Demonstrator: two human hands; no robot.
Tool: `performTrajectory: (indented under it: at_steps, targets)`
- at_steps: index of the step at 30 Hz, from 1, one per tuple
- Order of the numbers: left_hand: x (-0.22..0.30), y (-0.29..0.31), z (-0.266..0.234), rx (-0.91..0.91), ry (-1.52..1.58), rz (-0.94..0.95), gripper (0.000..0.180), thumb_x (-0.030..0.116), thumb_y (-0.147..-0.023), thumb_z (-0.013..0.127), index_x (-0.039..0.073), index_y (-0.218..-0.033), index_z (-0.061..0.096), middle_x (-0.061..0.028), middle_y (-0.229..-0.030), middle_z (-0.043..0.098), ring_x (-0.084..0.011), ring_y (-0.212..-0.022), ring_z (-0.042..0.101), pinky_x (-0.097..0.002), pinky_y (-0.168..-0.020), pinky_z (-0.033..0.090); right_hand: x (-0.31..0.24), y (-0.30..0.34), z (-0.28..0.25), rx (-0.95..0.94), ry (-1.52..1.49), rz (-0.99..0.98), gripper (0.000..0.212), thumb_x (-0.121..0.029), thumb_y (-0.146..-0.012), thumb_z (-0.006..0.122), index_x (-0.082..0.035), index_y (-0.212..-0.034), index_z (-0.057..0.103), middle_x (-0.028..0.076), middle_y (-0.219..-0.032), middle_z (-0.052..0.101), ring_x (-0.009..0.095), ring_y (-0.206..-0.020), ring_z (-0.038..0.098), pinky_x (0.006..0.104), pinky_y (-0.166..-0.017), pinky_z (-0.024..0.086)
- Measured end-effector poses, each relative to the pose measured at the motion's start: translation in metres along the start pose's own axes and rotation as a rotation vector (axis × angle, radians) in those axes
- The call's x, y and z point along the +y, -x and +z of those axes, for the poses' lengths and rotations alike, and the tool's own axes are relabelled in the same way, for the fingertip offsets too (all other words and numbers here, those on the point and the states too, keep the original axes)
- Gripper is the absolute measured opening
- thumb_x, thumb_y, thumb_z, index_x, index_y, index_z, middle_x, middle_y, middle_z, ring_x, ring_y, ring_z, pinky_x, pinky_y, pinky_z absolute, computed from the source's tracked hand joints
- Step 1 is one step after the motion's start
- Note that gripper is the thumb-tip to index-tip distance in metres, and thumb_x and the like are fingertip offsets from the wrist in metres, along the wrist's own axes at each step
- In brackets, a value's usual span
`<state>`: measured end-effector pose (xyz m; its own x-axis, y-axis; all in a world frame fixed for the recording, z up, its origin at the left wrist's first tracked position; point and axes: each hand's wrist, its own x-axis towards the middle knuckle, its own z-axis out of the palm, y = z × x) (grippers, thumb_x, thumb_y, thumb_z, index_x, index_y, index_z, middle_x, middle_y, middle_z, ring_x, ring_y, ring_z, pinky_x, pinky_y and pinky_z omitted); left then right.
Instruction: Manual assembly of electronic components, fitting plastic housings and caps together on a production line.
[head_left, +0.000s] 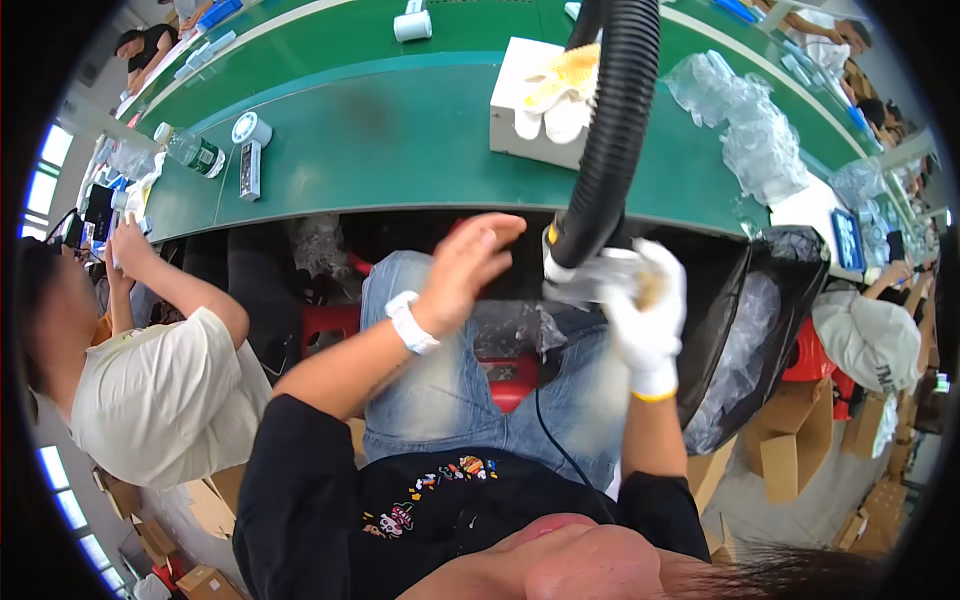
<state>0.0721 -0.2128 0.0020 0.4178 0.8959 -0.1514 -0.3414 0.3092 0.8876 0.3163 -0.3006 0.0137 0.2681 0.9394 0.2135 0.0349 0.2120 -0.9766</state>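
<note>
black hose (617, 130); clear plastic (597, 272) against right hand (645, 312)

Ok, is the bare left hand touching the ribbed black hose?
Apart: in the head view, a dark gap shows between the left hand and the black hose.

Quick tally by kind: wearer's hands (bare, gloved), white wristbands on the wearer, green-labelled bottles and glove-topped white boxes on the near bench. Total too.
Bare hand (left hand): 1
Gloved hand (right hand): 1
White wristband: 1
Green-labelled bottle: 1
Glove-topped white box: 1
Total: 5
</note>
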Motion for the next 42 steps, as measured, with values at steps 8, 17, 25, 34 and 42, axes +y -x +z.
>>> performTrajectory:
  at_steps: [8,17,25,34,42]
  targets:
    - [-0.069,-0.003,0.004,-0.084,0.601,-0.164,0.06,0.041,-0.107,0.059,0.006,-0.154,0.045,-0.0111,-0.148,0.058,-0.0277,-0.136,0.055,-0.0426,-0.115,0.043,0.052,0.023,0.08,-0.179,0.125,0.184,0.064,-0.007,-0.082,0.085,-0.002,-0.14,0.057,0.012,-0.125,0.07,0.022,-0.112,0.07,0.037,-0.097,0.056]
    - [-0.056,-0.003,0.001,-0.206,-0.719,0.348,0.05,0.022,-0.103,0.068,0.007,-0.147,0.049,-0.009,-0.122,0.07,-0.0251,-0.11,0.071,-0.0402,-0.096,0.058,0.045,0.046,0.042,-0.321,-0.256,0.553,0.06,-0.01,-0.086,0.079,-0.004,-0.142,0.058,0.016,-0.129,0.071,0.025,-0.116,0.07,0.0369,-0.099,0.056]
    - [-0.054,0.0,-0.004,0.015,0.57,-0.226,0.034,0.014,-0.101,0.069,0.009,-0.133,0.058,-0.0064,-0.116,0.072,-0.0219,-0.105,0.073,-0.0379,-0.086,0.062,0.041,0.068,0.051,0.141,0.508,-0.314,0.061,-0.005,-0.087,0.079,0.0,-0.143,0.056,0.015,-0.129,0.07,0.026,-0.116,0.068,0.0377,-0.1,0.055]
    - [0.026,0.007,-0.034,0.264,-1.08,0.875,0.036,0.006,-0.091,0.071,0.003,-0.127,0.065,-0.0167,-0.119,0.072,-0.0348,-0.11,0.071,-0.0412,-0.095,0.057,0.062,0.017,0.073,-0.122,0.009,0.119,0.056,0.002,-0.087,0.076,-0.003,-0.139,0.054,0.01,-0.115,0.066,0.018,-0.1,0.068,0.0329,-0.088,0.057]
    - [0.166,-0.057,-0.263,1.216,-1.68,-0.145,0.071,0.051,-0.097,0.061,-0.001,-0.144,0.054,-0.0224,-0.138,0.066,-0.0392,-0.127,0.063,-0.0494,-0.106,0.047,0.049,0.028,0.072,-0.232,-0.437,0.364,0.058,0.004,-0.088,0.069,-0.004,-0.142,0.05,0.007,-0.107,0.06,0.015,-0.087,0.064,0.0282,-0.074,0.058]
